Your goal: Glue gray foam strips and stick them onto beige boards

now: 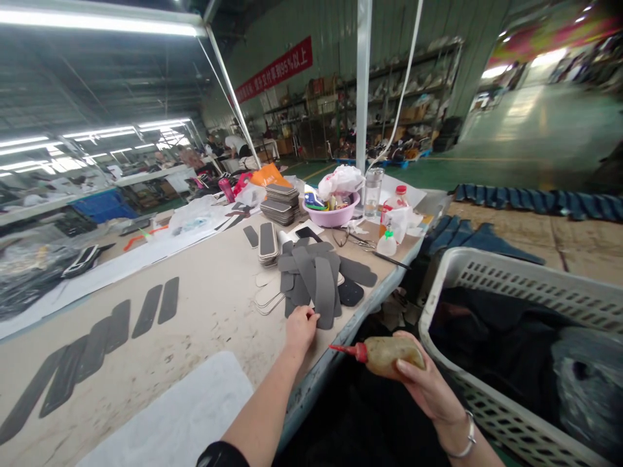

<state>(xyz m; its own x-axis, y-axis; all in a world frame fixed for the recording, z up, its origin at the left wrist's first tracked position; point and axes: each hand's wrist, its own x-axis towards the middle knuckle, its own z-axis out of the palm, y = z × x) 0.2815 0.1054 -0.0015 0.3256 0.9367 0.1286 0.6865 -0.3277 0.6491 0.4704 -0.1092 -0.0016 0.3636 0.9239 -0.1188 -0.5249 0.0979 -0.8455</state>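
My right hand (428, 383) is wrapped round a squeeze bottle (387, 355) with a red nozzle and yellowish-brown contents. It is tilted on its side in front of the table edge, nozzle pointing left. At the near end of a loose pile, my left hand (302, 329) is closed, its fingertips pinching the edge of a dark grey rounded strip (325, 292). More such strips (304, 269) lie overlapped under and beside it. Left of the pile, several thin pale-edged pieces (268, 299) fan out on the table.
Grey strips (117, 324) lie in a staggered row on the table (204, 298). Behind the pile stand neat stacks (280, 204), a purple basin (331, 217), a white bottle with a green tip (387, 244) and scissors (363, 243). A white plastic crate (457, 370) stands at the right.
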